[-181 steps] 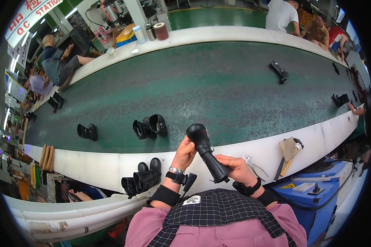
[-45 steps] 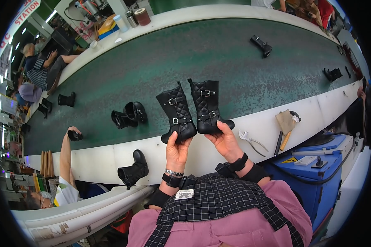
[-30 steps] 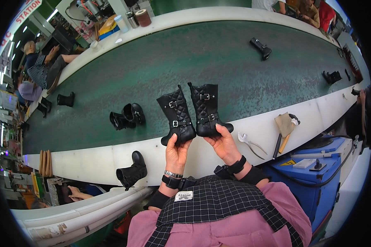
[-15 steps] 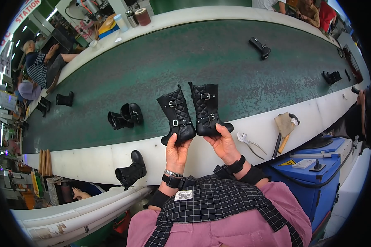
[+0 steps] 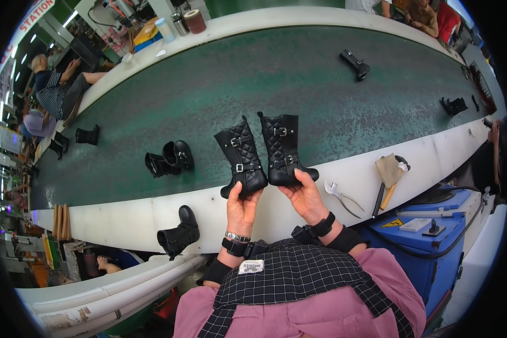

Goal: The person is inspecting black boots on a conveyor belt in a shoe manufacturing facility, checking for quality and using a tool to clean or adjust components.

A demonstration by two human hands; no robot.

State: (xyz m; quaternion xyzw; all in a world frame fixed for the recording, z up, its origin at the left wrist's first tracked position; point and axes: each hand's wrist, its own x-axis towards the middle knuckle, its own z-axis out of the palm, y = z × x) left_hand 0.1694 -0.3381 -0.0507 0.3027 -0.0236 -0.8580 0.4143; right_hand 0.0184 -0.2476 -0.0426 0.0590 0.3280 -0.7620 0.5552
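Two small black quilted boots with buckled straps are held up side by side in front of me, toes down near my fingers and shafts pointing away. My left hand (image 5: 243,209) grips the left boot (image 5: 243,155) by its foot, thumb on top. My right hand (image 5: 305,196) holds the right boot (image 5: 283,147) the same way, thumb over the foot and fingers beneath. The two feet nearly touch in the middle. On the white ledge to the left of my left hand lies another black boot (image 5: 180,234), tipped over.
The green conveyor belt (image 5: 225,73) carries a pair of black boots (image 5: 169,159) at left and a lone boot (image 5: 355,65) far right. Pincers (image 5: 343,198) and a hammer (image 5: 390,180) with a cloth rest on the white ledge (image 5: 118,217). A blue machine (image 5: 434,236) stands at right.
The pair of boots on the belt has shifted slightly left, as has the boot farther left. My hands and the boots in them have stayed still.
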